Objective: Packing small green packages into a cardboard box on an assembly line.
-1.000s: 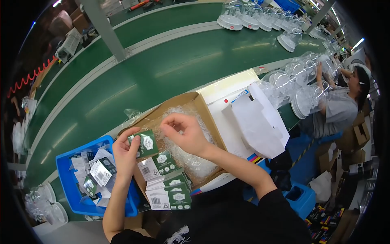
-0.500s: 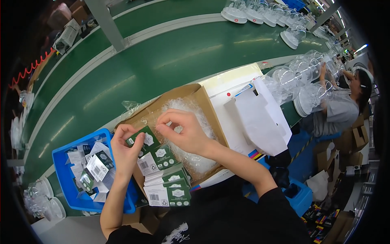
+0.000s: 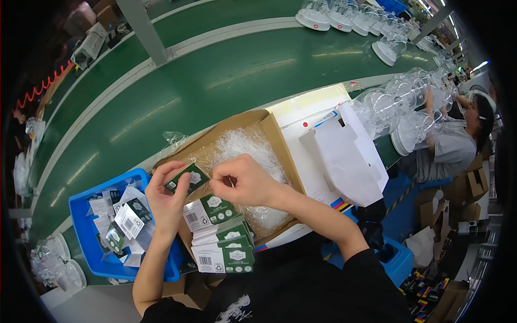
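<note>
My left hand (image 3: pixel 168 196) pinches a small green card (image 3: pixel 188 177) with a white emblem, thumb on its front face, above the near left part of an open cardboard box (image 3: pixel 285 152). Close to the card's right edge, my right hand (image 3: pixel 249 182) is closed with thumb and forefinger pressed together; whatever lies between the tips is too small to make out. Thin clear plastic strands (image 3: pixel 237 146) lie heaped in the box beneath the right hand. Just below both hands is a stack of green-and-white printed cards (image 3: pixel 222 257), overlapping one another toward me.
At left stands a blue bin (image 3: pixel 86 242) of loose cards. White cardboard pieces (image 3: pixel 344 156) lie right of the box. Beyond runs a green conveyor belt (image 3: pixel 226 81). Clear domes on white bases (image 3: pixel 406 134) stand at right beside a co-worker (image 3: pixel 455 142).
My right hand has moved slightly down and its fingers have curled closer together beside the card. The card in my left hand now sits tilted and partly more covered by the thumb.
</note>
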